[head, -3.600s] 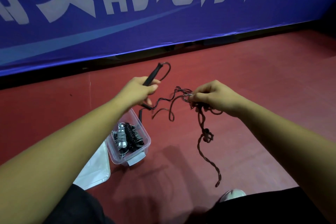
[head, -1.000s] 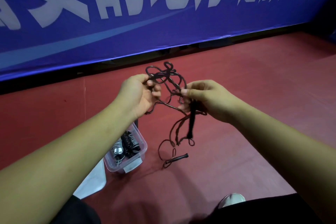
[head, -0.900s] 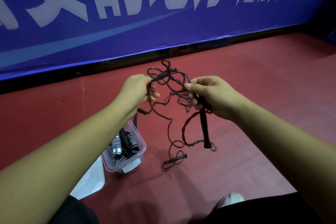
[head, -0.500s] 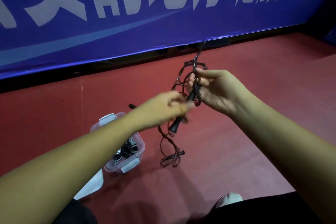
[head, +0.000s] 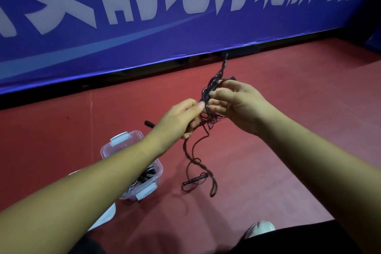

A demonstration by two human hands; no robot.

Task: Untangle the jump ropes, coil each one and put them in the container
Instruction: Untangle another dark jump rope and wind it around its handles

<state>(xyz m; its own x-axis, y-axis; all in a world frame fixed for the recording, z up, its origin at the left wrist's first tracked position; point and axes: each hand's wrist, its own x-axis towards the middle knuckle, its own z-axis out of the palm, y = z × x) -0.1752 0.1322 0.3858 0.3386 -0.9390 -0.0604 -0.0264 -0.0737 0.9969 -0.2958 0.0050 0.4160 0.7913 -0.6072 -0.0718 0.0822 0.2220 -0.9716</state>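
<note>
Two hands meet above and to the right of the container (head: 123, 139), both gripping one black jump rope (head: 212, 86). The left hand (head: 179, 119) pinches strands under the tangle and the right hand (head: 239, 105) curls round the bunched loops. A handle (head: 195, 180) dangles just right of the container, which holds coiled ropes (head: 147, 173). This looks like the untangling step. Next, the loops need easing apart before coiling.

An indoor sports hall. A long blue fabric court barrier (head: 144, 47) printed with large white characters (head: 68, 6) closes off the far side. Smooth red sports flooring (head: 288, 150) runs from its foot. In front of the barrier, a clear plastic container (head: 136, 134) holds coiled jump ropes (head: 147, 173).
</note>
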